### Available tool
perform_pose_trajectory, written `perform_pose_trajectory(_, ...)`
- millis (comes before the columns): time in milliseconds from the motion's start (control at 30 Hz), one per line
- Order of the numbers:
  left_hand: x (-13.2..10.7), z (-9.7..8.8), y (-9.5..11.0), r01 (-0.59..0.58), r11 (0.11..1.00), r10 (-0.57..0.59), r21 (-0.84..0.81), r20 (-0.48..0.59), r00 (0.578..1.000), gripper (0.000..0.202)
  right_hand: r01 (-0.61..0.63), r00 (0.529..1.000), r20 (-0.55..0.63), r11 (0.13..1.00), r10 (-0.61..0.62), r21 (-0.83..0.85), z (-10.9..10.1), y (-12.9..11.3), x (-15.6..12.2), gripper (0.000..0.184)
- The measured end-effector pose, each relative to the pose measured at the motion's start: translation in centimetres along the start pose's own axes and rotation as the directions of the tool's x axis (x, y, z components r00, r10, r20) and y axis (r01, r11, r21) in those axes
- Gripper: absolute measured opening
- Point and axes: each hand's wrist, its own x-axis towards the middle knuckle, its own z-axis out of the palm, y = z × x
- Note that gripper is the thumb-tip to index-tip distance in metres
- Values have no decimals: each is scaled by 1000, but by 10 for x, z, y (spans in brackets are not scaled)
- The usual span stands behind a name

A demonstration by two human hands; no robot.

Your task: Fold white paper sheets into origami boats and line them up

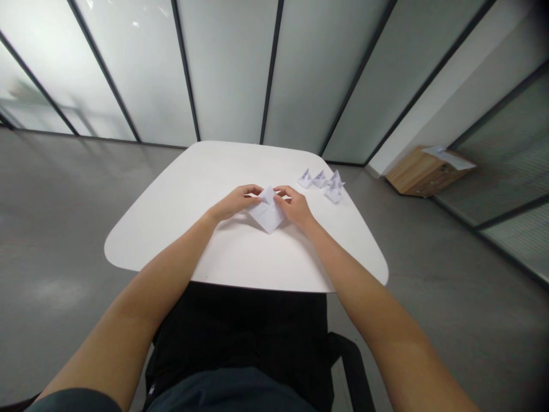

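Between my two hands is a folded sheet of white paper point(269, 218), roughly diamond-shaped, with one corner pointing toward me and a smaller folded peak at its far end. My left hand point(241, 201) pinches its left side near the top, thumb in front and fingers behind. On the opposite side, my right hand point(294, 203) grips the upper right edge in the same way. Some fingertips are hidden behind the paper. Beyond my right hand stand several folded white paper boats point(319, 179), grouped near the table's far right edge.
The white table point(171, 200) has rounded corners and reaches from my lap toward a frosted glass partition point(227, 68). A wooden cabinet point(422, 174) with papers on top stands on the floor at right. A black chair armrest point(354, 360) is beside my right side.
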Motion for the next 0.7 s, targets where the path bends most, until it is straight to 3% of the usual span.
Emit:
perform_pose_trajectory(133,2,-5,-4,25,937,-16,348,-30,999,31,47,996,78,987,-36,-155,2,5,-1,29)
perform_pose_trajectory(233,3,-9,-9,3,732,14,681,-20,1000,23,74,987,154,967,-37,-245,7,10,0,24)
perform_pose_trajectory(300,3,-11,-13,-16,606,19,796,6,1000,23,104,977,207,948,-42,-299,10,13,0,24)
perform_pose_trajectory(367,3,-13,-17,-8,548,9,837,3,1000,26,144,969,240,921,-57,-363,14,14,0,26)
perform_pose_trajectory(533,4,-15,-22,23,513,19,858,-38,999,35,217,955,289,805,-59,-552,19,6,-1,31)
perform_pose_trajectory(700,4,-15,-15,38,472,-17,881,-34,999,29,229,943,334,739,-7,-633,16,-10,-6,37)
